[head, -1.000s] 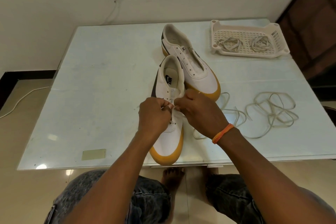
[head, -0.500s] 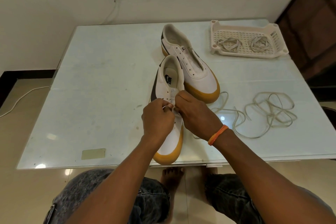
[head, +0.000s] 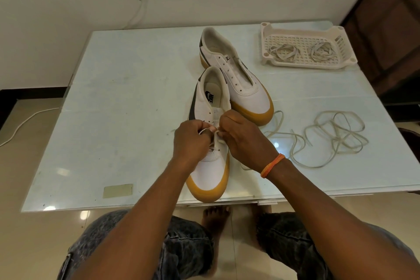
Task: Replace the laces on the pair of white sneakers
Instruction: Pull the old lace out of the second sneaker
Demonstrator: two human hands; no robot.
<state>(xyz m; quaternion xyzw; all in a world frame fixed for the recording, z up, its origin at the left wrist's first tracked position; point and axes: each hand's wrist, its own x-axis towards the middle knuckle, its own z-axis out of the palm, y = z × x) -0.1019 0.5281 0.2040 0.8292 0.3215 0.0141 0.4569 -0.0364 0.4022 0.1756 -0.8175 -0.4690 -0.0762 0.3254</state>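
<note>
My left hand (head: pixel 192 141) pinches a loop of white lace (head: pixel 212 137) with curled fingers, and my right hand (head: pixel 244 137) pinches the same lace from the other side, both over the eyelets of the near sneaker (head: pixel 210 150). That shoe points its gum toe at me, at the table's (head: pixel 113 102) front edge. The far sneaker (head: pixel 236 75), unlaced, touches it behind. Loose laces (head: pixel 327 136) sprawl to my right; two bundled laces (head: pixel 302 51) lie in the white basket (head: pixel 306 65).

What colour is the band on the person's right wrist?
Orange; the wristband shows best in the head view.
</note>
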